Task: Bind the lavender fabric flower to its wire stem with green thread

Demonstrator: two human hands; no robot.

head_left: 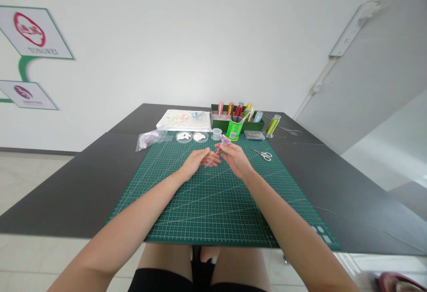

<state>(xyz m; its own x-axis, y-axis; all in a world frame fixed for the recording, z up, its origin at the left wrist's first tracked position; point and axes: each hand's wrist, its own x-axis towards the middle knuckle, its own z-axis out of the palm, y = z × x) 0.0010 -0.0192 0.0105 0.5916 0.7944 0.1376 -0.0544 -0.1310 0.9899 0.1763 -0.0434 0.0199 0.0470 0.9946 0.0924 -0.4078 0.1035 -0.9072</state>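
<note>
My right hand [235, 157] is closed on a small pale purple flower [225, 139] with a thin light stem that slants down to the left. The flower head shows above my fingertips. Just left of it, my left hand [199, 160] is beside the stem's lower end, its fingers apart; whether they touch the stem is too small to tell. Both hands are above the green cutting mat [207, 203].
White-handled scissors [266, 155] lie right of my hands. Behind are a green can [234, 129], a green box [258, 125] of thread spools, small round dishes [200, 136], a white tray [183, 120] and a plastic bag [150, 139] at left.
</note>
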